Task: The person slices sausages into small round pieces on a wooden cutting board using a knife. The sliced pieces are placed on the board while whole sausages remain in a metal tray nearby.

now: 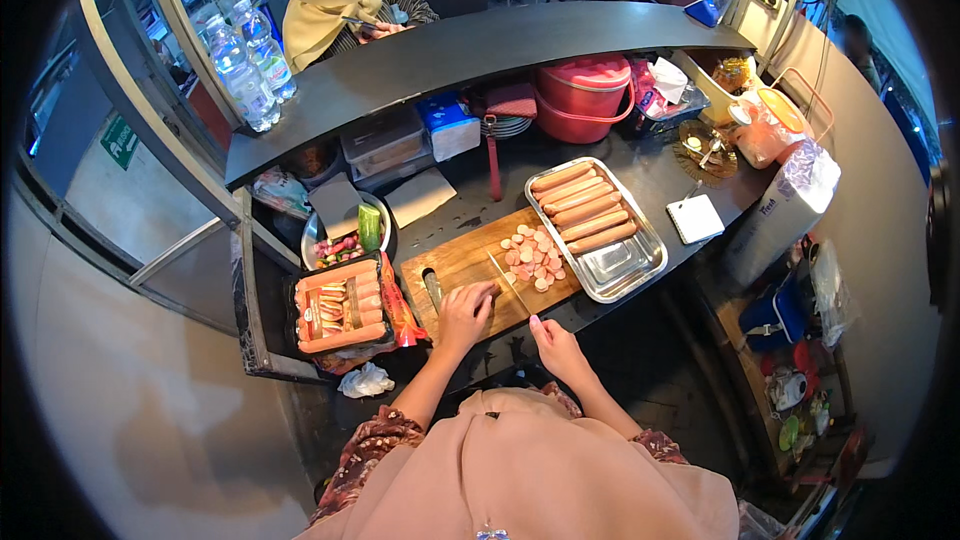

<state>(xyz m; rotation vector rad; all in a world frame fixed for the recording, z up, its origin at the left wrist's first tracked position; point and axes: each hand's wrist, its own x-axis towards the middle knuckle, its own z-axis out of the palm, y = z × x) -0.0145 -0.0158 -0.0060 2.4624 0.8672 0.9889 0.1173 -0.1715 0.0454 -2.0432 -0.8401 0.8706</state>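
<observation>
A wooden cutting board lies on the dark counter before me. My right hand grips a knife, its thin blade slanting up and left across the board. On the board, my left hand curls its fingers over what looks like a sausage, mostly hidden beneath them, just left of the blade. Sausage slices form a loose pile to the right of the knife. Next to the pile, a steel tray touches the board's right side and holds several whole sausages in a row.
A sausage pack sits left of the board, with crumpled tissue below. Behind it, a metal bowl holds a cucumber piece and shallots. A notepad lies right of the tray. A red bucket stands under the raised shelf; a person is beyond.
</observation>
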